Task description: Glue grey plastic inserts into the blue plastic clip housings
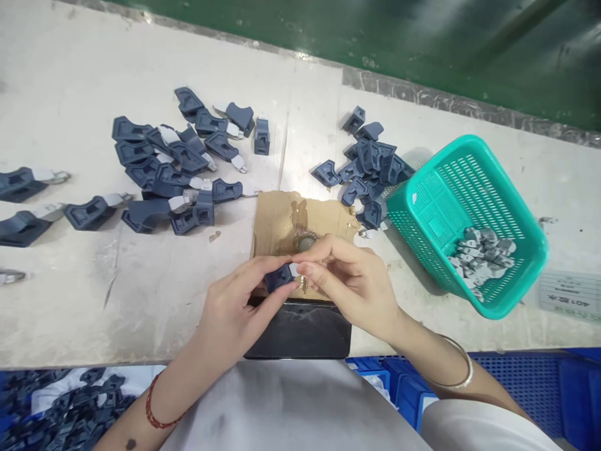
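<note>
The white worktable [56, 307] carries two clusters of navy plastic parts [186, 155], a teal perforated basket [413, 228], stained cardboard [275, 219], a glossy black slab [300, 335] and a printed label [570, 294].

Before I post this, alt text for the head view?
A person's left hand holds a dark blue part while the right hand pinches its light grey end, above brown cardboard on a white table. Similar parts lie in clusters to left and right; a teal basket at right holds small grey pieces.
</note>
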A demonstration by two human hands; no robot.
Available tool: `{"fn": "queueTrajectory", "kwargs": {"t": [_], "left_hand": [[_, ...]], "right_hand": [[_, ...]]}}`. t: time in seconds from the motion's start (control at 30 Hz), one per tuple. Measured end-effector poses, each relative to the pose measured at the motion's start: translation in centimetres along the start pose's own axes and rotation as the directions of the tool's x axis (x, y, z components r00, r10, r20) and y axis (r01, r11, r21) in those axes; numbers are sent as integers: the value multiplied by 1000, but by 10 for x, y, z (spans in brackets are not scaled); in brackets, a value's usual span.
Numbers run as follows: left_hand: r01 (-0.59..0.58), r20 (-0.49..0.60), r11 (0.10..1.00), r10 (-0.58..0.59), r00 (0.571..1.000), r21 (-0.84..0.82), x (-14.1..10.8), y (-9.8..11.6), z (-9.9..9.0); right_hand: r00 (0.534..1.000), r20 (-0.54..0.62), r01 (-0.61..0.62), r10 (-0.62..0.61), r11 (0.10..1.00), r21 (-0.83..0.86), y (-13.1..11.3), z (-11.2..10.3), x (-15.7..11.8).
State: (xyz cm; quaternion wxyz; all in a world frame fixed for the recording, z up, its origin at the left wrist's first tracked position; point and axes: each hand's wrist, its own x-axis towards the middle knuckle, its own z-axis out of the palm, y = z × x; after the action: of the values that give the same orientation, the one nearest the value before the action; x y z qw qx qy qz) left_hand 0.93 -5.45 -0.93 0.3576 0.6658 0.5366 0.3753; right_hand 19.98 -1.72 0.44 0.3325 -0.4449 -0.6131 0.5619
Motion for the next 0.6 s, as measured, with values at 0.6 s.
{"fn": "queueTrajectory", "kwargs": {"t": [0.6], "left_hand": [[82, 81, 993, -74, 994, -90, -11, -9, 1]], "right_hand": [[905, 353, 417, -236, 651, -634, -20, -10, 7]]}}
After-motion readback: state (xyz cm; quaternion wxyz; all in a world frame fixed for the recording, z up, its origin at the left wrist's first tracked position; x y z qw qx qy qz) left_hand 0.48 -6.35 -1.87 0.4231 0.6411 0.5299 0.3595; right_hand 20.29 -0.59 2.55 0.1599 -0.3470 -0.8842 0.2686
